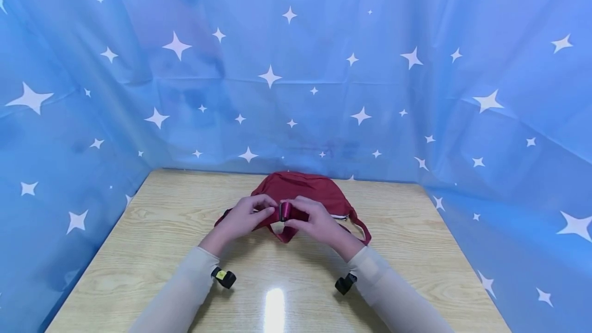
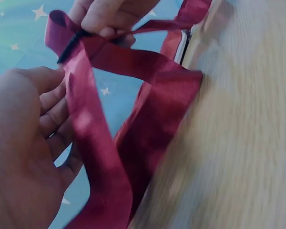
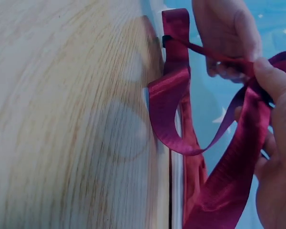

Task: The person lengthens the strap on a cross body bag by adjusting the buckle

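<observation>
A dark red bag [image 1: 305,188] lies at the back of the table, its strap raised in front of it. Both hands meet at a small black slider [image 1: 281,211] threaded with the strap [image 2: 102,162]. The left hand [image 1: 244,215] pinches the strap just left of the slider. From the right, the right hand [image 1: 315,220] grips the strap loop beside the slider between thumb and fingers. In the right wrist view the strap [image 3: 229,191] hangs in loops below the fingers, and the slider is mostly hidden.
The pale wooden table [image 1: 152,251] reaches under both forearms. A blue curtain with white stars [image 1: 296,66] stands behind the table and along its sides. A black band with a small device sits on each wrist.
</observation>
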Demonstrator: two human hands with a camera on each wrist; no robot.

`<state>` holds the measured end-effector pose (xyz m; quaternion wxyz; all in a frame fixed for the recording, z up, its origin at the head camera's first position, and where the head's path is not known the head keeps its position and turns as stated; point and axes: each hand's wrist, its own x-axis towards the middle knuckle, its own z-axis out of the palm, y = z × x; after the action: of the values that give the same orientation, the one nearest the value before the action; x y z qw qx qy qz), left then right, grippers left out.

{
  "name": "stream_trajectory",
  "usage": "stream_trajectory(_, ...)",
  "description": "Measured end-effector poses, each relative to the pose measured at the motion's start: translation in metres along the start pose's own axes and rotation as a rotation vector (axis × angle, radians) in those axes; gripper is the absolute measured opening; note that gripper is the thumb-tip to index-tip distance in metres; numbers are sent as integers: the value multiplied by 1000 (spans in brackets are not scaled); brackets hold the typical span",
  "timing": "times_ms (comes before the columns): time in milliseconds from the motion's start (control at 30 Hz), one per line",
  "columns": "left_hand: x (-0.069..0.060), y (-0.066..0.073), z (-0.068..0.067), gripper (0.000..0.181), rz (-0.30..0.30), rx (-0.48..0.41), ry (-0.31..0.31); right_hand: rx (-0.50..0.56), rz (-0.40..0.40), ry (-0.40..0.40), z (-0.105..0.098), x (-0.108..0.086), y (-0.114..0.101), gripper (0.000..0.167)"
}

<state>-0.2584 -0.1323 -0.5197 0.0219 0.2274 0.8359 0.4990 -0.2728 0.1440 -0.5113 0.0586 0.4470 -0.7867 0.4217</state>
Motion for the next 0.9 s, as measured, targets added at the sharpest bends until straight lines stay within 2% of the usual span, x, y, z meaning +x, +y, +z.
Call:
stream_trajectory(233, -6, -14, -8, 9, 9, 106, 27, 12, 28, 23, -2, 0, -3, 48)
stream_trajectory(467, -4, -6, -9, 9, 45, 72, 9, 41, 75, 19, -2, -1, -3, 47)
stream_trajectory(733, 4, 6, -2, 9, 66, 51, -20, 94, 123, -22, 1, -1, -5, 45)
stream_trajectory(900, 5, 11, -1, 11, 51, 42, -23, 68, 89, -18, 4, -1, -3, 32)
